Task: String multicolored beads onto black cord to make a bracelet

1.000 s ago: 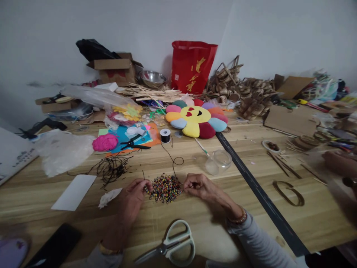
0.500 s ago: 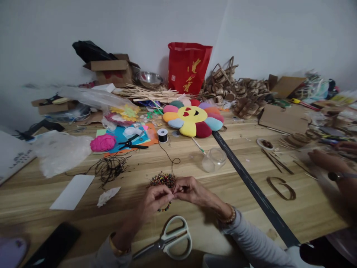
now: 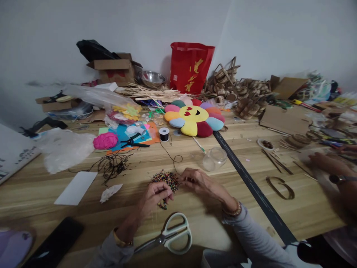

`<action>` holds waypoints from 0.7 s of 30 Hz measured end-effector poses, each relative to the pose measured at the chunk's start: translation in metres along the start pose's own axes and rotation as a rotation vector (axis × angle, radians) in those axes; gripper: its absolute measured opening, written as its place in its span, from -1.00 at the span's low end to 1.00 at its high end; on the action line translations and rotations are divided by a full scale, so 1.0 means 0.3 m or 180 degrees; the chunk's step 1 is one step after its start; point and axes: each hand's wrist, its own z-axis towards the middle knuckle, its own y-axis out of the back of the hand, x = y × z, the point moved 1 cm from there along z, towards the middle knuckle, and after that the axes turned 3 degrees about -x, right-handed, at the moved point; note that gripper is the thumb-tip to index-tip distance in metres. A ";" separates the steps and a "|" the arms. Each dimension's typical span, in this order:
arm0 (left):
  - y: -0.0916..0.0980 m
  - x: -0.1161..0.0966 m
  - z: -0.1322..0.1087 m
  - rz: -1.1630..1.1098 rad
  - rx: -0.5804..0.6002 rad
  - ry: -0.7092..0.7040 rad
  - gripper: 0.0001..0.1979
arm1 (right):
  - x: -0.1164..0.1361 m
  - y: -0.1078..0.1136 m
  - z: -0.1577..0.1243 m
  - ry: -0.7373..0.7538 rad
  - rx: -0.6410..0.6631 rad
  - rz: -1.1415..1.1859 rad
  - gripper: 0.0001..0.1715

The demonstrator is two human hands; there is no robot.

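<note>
A pile of small coloured beads [image 3: 165, 177] lies on the wooden table [image 3: 223, 223] in front of me. My left hand [image 3: 153, 195] is pinched just below the pile, with a short strand of threaded beads [image 3: 163, 204] hanging from its fingers. My right hand [image 3: 195, 179] is curled at the pile's right edge and pinches the thin black cord [image 3: 173, 158], which runs up to a black spool [image 3: 164, 134]. White-handled scissors [image 3: 170, 236] lie near my wrists.
A flower cushion [image 3: 192, 118], a glass jar [image 3: 214, 158], a red bag [image 3: 190, 66], pink yarn [image 3: 105, 141], black pliers [image 3: 134, 143], cord scraps [image 3: 113, 166], a white card [image 3: 76, 188] and a phone [image 3: 52, 243] are around. Another person's arm [image 3: 334, 175] works at the right.
My left hand moved from the pile's left side to just below it, toward my right hand, and a short beaded strand now hangs from it. The other person's arm reached further in.
</note>
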 end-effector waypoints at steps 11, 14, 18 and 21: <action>0.013 0.054 0.009 -0.0114 -0.0308 -0.0151 -0.78 | 0.063 -0.113 0.030 -0.0106 -0.0064 0.0434 -0.86; 0.014 0.059 0.009 -0.0183 -0.0311 -0.0217 -0.77 | 0.072 -0.138 0.040 -0.0085 -0.0113 0.0533 -0.91; 0.011 0.053 0.005 -0.0236 -0.0366 -0.0143 -0.74 | 0.057 -0.145 0.037 -0.0249 -0.0128 0.0675 -0.95; 0.009 0.056 0.006 -0.0366 -0.0428 0.0034 -0.69 | 0.032 -0.155 0.031 -0.0528 -0.0144 0.0952 -0.96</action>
